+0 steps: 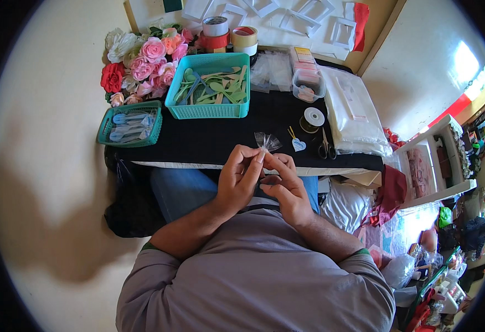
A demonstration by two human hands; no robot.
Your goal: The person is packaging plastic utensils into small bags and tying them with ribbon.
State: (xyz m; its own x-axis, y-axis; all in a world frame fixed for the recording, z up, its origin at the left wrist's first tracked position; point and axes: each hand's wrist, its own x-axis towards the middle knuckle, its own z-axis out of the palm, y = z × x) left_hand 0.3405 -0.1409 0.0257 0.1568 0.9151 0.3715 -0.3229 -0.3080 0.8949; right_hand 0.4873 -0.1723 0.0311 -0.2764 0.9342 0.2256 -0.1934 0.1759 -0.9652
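Near the table's front edge, my left hand point(239, 176) pinches the gathered neck of a small clear plastic bag point(268, 142) between thumb and fingers. The bag's crinkled end fans out above the fingertips; whatever lies lower is hidden by the hands. My right hand point(290, 186) is close beside it, its index fingertip at the bag's neck and its thumb apart. Whether the right fingers grip anything cannot be told. Further right on the black cloth point(209, 137) lie a pale blue heart-shaped tag point(298, 144) with yellow ties, a ribbon spool point(314, 118) and scissors point(326, 147).
A turquoise basket point(209, 111) holds green, blue and beige spoons and forks. Wrapped cutlery fills a smaller green basket point(157, 128) at left. Artificial roses point(153, 54), tape rolls point(215, 27), a clear tub point(308, 89) and stacked plastic sheets point(350, 112) stand around.
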